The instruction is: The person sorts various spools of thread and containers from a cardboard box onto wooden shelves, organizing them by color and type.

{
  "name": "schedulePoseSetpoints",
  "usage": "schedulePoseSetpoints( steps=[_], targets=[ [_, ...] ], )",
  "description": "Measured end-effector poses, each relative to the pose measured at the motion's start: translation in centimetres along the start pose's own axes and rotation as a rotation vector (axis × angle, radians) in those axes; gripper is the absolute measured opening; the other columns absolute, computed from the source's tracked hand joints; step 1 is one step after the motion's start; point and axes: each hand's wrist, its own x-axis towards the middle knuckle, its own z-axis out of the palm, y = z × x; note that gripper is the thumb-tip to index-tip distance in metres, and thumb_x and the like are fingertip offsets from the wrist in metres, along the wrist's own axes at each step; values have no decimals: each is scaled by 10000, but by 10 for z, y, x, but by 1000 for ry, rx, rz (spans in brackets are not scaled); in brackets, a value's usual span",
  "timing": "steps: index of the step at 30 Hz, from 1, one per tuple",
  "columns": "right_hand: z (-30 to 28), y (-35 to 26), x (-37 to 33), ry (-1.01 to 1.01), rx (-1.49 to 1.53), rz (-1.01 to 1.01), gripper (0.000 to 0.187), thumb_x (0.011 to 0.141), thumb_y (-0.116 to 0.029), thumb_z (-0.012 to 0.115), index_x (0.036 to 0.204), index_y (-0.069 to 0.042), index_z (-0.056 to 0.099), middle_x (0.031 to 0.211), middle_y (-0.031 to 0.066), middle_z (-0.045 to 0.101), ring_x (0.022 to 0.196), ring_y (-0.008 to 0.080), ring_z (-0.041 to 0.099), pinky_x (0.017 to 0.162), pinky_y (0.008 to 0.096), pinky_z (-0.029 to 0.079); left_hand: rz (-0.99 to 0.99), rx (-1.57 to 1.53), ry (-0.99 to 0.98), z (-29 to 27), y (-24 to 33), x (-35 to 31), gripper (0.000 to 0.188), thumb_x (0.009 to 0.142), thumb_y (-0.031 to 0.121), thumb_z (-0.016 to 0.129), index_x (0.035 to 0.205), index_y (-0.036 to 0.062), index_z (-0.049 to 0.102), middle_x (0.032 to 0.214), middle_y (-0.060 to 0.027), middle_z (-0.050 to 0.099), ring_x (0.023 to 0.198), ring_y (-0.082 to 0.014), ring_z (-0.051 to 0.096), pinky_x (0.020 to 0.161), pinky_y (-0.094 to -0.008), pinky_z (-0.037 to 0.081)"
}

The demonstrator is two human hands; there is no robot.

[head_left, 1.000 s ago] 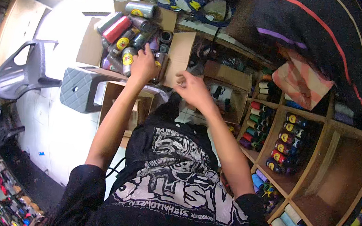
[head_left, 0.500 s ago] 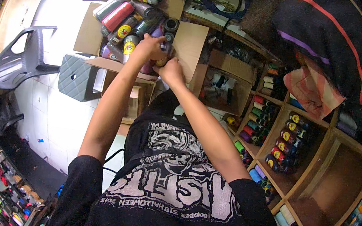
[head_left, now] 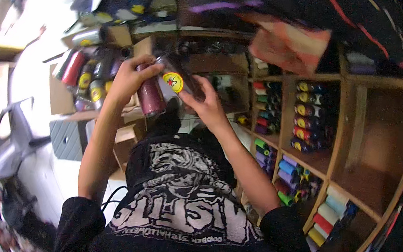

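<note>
My left hand [head_left: 130, 77] is closed around the upper end of a maroon thread cone [head_left: 152, 97]. In my right hand [head_left: 205, 104] is a dark grey thread cone [head_left: 188, 76] with a round yellow label. The two cones are side by side in front of me, tilted, with my left fingertips close to the dark cone's top. To the left, a cardboard box [head_left: 60, 95] holds several more cones, among them a red cone [head_left: 73, 68]. My hands are outside that box.
At right stands a wooden shelf unit [head_left: 336, 140] with thread cones stacked in its compartments. One stack [head_left: 306, 118] bears yellow labels. An orange-and-pink cloth [head_left: 290, 45] hangs in front of its top. A grey chair [head_left: 14, 138] and a quilted grey stool [head_left: 66, 139] stand at left.
Both hands have come out of the box and moved right, each now with a thread cone. The view has turned right toward the shelves.
</note>
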Motion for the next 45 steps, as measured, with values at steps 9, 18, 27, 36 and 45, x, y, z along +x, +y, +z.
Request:
schedulePoseSetpoints(
  steps=[9,18,27,36,45],
  targets=[
    [-138,4,-117,579,-241,-42,444,735,-209,727,1100,-21,558,1002,93,620,880,151,600,772,278,483,-68,-134,-489,154,9,-12,363,762,230,702,1016,-4,590,856,-59,582,750,-115,524,673,-251,433],
    [-302,55,-42,878,-919,37,433,735,-288,695,1003,33,580,897,225,631,870,318,626,763,355,481,-413,-688,-366,221,26,-3,414,815,360,644,973,12,487,799,-49,518,686,-135,527,610,-278,469],
    [-378,106,55,900,-1289,-267,501,759,-362,656,1064,8,513,937,243,608,876,395,596,770,459,480,-582,-1212,-370,227,30,-26,336,823,245,502,1081,40,439,936,-148,538,855,-319,579,738,-472,501],
    [-347,81,57,879,-1293,-45,518,758,-368,657,1100,-18,487,971,234,591,883,394,584,761,452,474,-416,-1105,-359,221,22,-39,464,828,202,588,1219,16,420,1044,-128,571,952,-259,585,792,-400,508],
    [-231,-51,-17,58,-286,308,426,769,-392,659,972,-22,596,853,104,642,781,208,608,718,313,460,120,-133,-170,231,42,-34,722,659,144,787,1263,24,411,1045,-104,577,954,-208,576,782,-317,481]
  ],
)
